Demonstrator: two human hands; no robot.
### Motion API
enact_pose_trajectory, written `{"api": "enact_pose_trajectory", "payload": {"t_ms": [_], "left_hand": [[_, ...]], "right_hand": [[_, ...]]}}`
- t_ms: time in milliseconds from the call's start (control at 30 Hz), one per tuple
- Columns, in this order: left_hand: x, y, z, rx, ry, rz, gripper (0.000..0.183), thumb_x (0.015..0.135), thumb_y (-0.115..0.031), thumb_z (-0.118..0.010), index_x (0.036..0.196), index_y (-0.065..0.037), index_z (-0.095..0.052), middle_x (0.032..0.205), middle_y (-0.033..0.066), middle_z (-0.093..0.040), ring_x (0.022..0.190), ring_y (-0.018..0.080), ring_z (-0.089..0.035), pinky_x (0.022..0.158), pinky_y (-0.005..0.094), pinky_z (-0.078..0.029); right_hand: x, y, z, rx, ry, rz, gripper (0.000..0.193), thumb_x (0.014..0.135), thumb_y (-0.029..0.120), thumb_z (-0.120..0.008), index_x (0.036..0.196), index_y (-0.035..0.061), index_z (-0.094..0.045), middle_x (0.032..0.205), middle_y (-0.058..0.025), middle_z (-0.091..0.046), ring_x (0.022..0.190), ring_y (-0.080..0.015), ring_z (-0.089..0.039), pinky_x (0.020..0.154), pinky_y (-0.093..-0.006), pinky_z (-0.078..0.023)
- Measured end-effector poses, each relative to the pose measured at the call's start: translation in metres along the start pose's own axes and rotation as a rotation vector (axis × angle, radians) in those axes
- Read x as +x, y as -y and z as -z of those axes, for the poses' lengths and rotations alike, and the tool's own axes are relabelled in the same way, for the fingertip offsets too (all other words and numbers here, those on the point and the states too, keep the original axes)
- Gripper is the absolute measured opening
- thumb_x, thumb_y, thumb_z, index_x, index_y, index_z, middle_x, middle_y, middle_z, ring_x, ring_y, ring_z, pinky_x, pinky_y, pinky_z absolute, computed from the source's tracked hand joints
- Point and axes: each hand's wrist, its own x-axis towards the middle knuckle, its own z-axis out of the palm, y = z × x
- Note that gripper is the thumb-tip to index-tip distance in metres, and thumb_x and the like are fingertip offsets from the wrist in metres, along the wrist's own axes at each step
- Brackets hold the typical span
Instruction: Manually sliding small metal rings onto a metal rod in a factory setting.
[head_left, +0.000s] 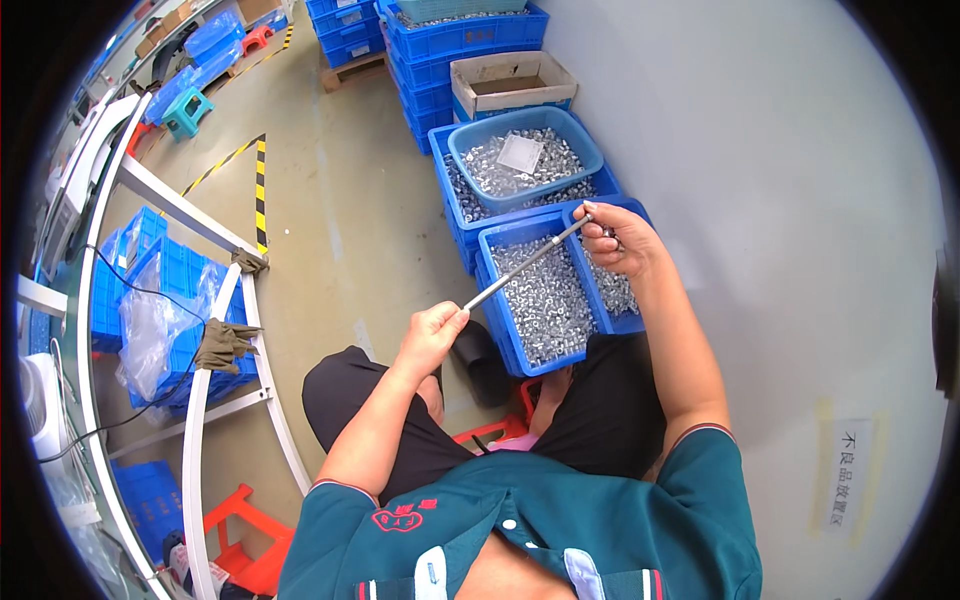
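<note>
A slim grey metal rod (pixel 515 273), with a thicker and a thinner stretch, slants up to the right between my hands. Its near end is wrapped in my left hand (pixel 432 338), which is closed. My right hand (pixel 622 242) is closed at the far end, thumb and finger pinching a small metal fitting (pixel 588 214) against the tip. Another shiny fitting shows among its curled fingers. Just below lies a blue bin (pixel 487 262) full of small silvery metal fittings (pixel 545 305). More such fittings fill a second bin, partly hidden beneath my right hand.
Beyond, a light blue basin (pixel 590 150) of metal parts with a white card (pixel 521 153) rests on another bin. Behind stand a worn carton (pixel 475 75) and stacked blue crates (pixel 425 70). A white frame (pixel 190 205) rises at left, a grey wall (pixel 750 200) at right.
</note>
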Motion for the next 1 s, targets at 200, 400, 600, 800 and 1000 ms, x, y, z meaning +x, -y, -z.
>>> {"api": "enact_pose_trajectory", "payload": {"t_ms": [200,400,600,800,1000], "left_hand": [[0.002,-0.006,-0.001,0.061,-0.029,-0.034,0.026,0.088,-0.024,-0.057,0.076,-0.001,-0.056,0.058,0.0018,-0.045,0.057,0.0086,-0.040,0.052,0.0272,-0.035],[0.008,-0.006,-0.008,-0.162,0.054,0.048,0.028,0.090,-0.025,-0.056,0.074,-0.003,-0.055,0.059,-0.0052,-0.043,0.056,0.0050,-0.037,0.050,0.0233,-0.030],[0.016,-0.008,-0.016,-0.261,0.094,0.107,0.029,0.091,-0.025,-0.054,0.070,-0.006,-0.053,0.060,-0.0081,-0.042,0.055,0.0021,-0.035,0.048,0.0207,-0.028],[0.017,-0.008,-0.013,-0.337,0.092,0.138,0.029,0.092,-0.024,-0.053,0.068,-0.007,-0.051,0.059,-0.0089,-0.039,0.053,0.0012,-0.032,0.047,0.0196,-0.026],[0.011,-0.011,-0.008,-0.384,0.075,0.197,0.030,0.092,-0.024,-0.054,0.068,-0.007,-0.050,0.058,-0.0087,-0.039,0.051,0.0009,-0.032,0.045,0.0195,-0.025]], "right_hand": [[-0.003,-0.006,-0.007,-0.012,-0.014,0.040,0.019,0.092,0.022,-0.051,0.094,0.0041,-0.056,0.059,0.0026,-0.044,0.043,-0.0028,-0.036,0.033,-0.0165,-0.025],[-0.003,-0.016,-0.021,0.077,-0.019,0.144,0.031,0.093,0.030,-0.050,0.112,0.0059,-0.055,0.060,0.0025,-0.043,0.042,-0.0029,-0.034,0.033,-0.0157,-0.024],[0.001,-0.032,-0.036,-0.332,0.079,-0.082,0.032,0.092,0.024,-0.053,0.117,0.0041,-0.053,0.062,0.0035,-0.042,0.044,-0.0015,-0.032,0.035,-0.0157,-0.022],[0.014,-0.030,-0.006,-0.117,0.055,-0.171,0.020,0.089,0.023,-0.057,0.090,0.0028,-0.055,0.068,-0.0004,-0.049,0.046,-0.0011,-0.035,0.034,-0.0124,-0.023],[0.025,-0.037,0.002,0.006,-0.123,-0.257,0.025,0.091,0.027,-0.050,0.085,0.0032,-0.054,0.077,-0.0082,-0.056,0.054,-0.0099,-0.049,0.031,-0.0142,-0.033]]}}
